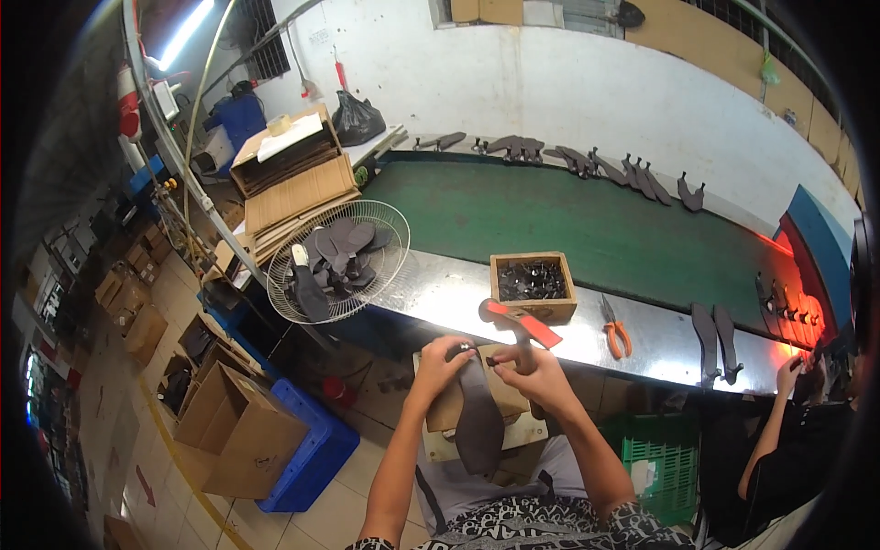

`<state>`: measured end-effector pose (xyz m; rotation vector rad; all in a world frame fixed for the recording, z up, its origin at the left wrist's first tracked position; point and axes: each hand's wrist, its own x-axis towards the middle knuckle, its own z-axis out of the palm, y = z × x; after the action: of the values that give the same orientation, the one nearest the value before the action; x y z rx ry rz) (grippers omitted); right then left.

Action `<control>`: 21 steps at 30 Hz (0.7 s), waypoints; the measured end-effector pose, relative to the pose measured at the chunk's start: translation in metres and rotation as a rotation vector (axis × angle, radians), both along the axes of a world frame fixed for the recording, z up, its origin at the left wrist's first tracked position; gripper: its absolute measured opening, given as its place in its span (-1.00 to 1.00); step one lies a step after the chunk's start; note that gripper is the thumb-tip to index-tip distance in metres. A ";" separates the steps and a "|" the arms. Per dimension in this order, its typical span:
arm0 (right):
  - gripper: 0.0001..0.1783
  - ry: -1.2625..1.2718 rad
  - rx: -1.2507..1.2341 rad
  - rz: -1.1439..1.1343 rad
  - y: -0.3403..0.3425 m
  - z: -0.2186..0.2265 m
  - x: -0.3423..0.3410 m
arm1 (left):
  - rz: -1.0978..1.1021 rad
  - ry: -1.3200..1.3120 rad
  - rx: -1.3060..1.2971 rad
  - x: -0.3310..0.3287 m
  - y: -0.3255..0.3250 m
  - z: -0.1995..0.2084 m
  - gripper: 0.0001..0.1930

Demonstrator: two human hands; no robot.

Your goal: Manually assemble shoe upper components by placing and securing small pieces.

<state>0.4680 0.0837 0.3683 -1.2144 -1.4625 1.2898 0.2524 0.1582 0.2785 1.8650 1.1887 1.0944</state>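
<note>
Sole point(480, 429) at lower centre of the frame, narrow end pinched in my left hand point(444, 367), I should angle the hammer point(521, 324), gripped with a small dark piece point(491, 362) in my right hand point(543, 378), clear of that pinch.

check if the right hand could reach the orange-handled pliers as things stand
Probably yes: the orange-handled pliers lie uncovered on the metal ledge near the right hand, though it would likely have to put down the hammer first.

Dark grey sole point(480, 426) (red hammer head point(533, 326))
</note>
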 end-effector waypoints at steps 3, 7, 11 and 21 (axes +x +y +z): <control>-0.70 -0.046 0.292 0.036 0.036 -0.032 0.000 | 0.053 0.143 0.271 0.011 -0.006 -0.002 -0.75; -0.72 -0.118 0.302 0.154 0.058 -0.039 -0.015 | 0.216 0.101 0.238 0.009 -0.031 -0.021 -0.70; -0.74 -0.148 0.211 0.230 0.064 -0.042 -0.022 | 0.225 0.128 0.264 0.012 -0.030 -0.015 -0.70; -0.73 -0.280 0.435 0.310 0.057 -0.047 -0.015 | 0.162 0.152 0.370 0.007 -0.034 -0.019 -0.72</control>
<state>0.4533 0.1409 0.3210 -0.9246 -2.0713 0.9400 0.2592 0.1243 0.2596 2.1934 1.3103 1.3567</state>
